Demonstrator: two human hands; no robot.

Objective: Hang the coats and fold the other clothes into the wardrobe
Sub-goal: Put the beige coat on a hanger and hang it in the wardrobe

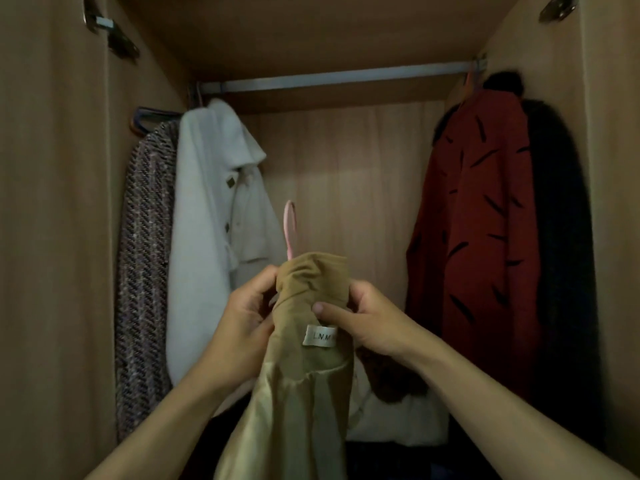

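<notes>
A tan coat (298, 386) with a shiny lining and a white neck label hangs from my hands in front of the open wardrobe. A pink hanger hook (289, 227) sticks up out of its collar. My left hand (246, 313) grips the collar's left side and my right hand (360, 318) grips its right side, thumb on the fabric above the label. The metal rail (332, 77) runs across the top of the wardrobe, well above the hook.
On the rail's left end hang a tweed coat (145, 271) and a white coat (214, 220); on the right end a red coat with black marks (478, 237) and a black furry coat (561, 254). Pale and brown clothes (394, 410) lie on the wardrobe floor.
</notes>
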